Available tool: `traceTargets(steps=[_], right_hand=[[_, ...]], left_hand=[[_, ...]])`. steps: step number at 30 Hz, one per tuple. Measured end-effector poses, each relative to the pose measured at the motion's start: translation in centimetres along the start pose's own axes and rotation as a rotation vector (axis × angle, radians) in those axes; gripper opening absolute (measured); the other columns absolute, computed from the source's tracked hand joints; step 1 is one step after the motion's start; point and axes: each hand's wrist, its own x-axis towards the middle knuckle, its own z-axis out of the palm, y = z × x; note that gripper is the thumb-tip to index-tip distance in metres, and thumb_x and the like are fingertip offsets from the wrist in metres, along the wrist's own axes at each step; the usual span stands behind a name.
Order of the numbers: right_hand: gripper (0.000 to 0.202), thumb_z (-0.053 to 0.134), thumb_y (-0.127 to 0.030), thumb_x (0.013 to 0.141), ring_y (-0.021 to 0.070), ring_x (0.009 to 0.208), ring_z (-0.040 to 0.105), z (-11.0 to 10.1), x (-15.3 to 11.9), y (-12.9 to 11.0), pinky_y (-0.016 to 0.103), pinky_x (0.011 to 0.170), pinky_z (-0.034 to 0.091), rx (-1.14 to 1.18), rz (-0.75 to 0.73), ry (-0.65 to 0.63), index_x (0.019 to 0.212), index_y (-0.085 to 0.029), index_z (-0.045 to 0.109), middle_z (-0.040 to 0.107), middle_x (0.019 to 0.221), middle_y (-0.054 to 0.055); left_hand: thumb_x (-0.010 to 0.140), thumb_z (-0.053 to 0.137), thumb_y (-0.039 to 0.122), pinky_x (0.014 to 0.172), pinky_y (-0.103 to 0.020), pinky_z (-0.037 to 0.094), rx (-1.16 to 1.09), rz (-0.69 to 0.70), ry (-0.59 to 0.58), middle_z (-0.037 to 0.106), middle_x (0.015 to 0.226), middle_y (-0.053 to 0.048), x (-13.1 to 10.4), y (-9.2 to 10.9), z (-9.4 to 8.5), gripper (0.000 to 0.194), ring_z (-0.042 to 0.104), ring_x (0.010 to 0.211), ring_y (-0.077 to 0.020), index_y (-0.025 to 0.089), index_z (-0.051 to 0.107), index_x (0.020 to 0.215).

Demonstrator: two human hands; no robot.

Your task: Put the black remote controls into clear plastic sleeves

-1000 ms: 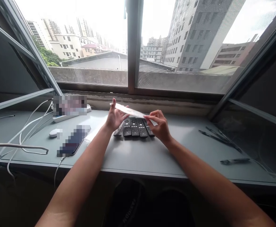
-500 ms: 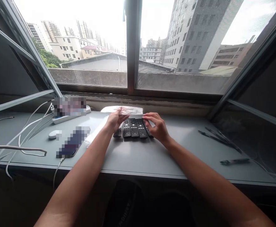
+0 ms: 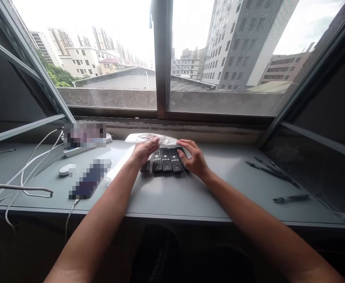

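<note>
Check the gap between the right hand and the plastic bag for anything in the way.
Nothing visible stands between them: the fingertips of the right hand are right at the near right corner of the plastic bag. The remotes lie nearer the wearer, partly covered by that hand.

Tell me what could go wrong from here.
The thin plastic bag might slip or crumple between the left hand and right hand.
The right hand, low over the row of remotes, could knock them askew.
The left forearm might snag the white cable at the phone.
</note>
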Motion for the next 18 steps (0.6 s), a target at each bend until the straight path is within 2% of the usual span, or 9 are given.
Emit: traceTargets(steps=[7, 13, 18], right_hand=[[0.033, 0.067, -0.035, 0.104, 0.0329, 0.135, 0.064, 0.22, 0.00, 0.20, 0.056, 0.122, 0.051, 0.067, 0.020, -0.028, 0.134, -0.027, 0.078, 0.075, 0.137, 0.012], [0.031, 0.072, -0.048, 0.103, 0.0329, 0.149, 0.056, -0.04, 0.24, 0.10, 0.054, 0.129, 0.044, 0.188, 0.106, -0.154, 0.122, -0.028, 0.085, 0.073, 0.144, 0.010], [0.052, 0.074, -0.054, 0.101, 0.0325, 0.145, 0.062, -0.45, 0.27, -0.67, 0.051, 0.126, 0.046, 0.308, 0.193, -0.230, 0.146, -0.029, 0.073, 0.070, 0.151, 0.010]], left_hand=[[0.079, 0.096, 0.015, 0.089, -0.027, 0.065, 0.057, 0.004, -0.036, 0.083, 0.115, -0.013, -0.21, -0.11, -0.11, 0.032, 0.080, 0.100, -0.0195, 0.014, 0.082, 0.108], [0.073, 0.103, 0.030, 0.093, -0.027, 0.064, 0.188, 0.034, -0.201, 0.082, 0.120, -0.012, -0.33, -0.15, -0.58, 0.043, 0.079, 0.107, -0.0214, 0.016, 0.083, 0.109], [0.071, 0.104, 0.035, 0.096, -0.030, 0.064, 0.228, 0.062, -0.249, 0.081, 0.122, -0.011, -0.64, 0.06, -0.61, 0.050, 0.078, 0.113, -0.0242, 0.020, 0.083, 0.115]])
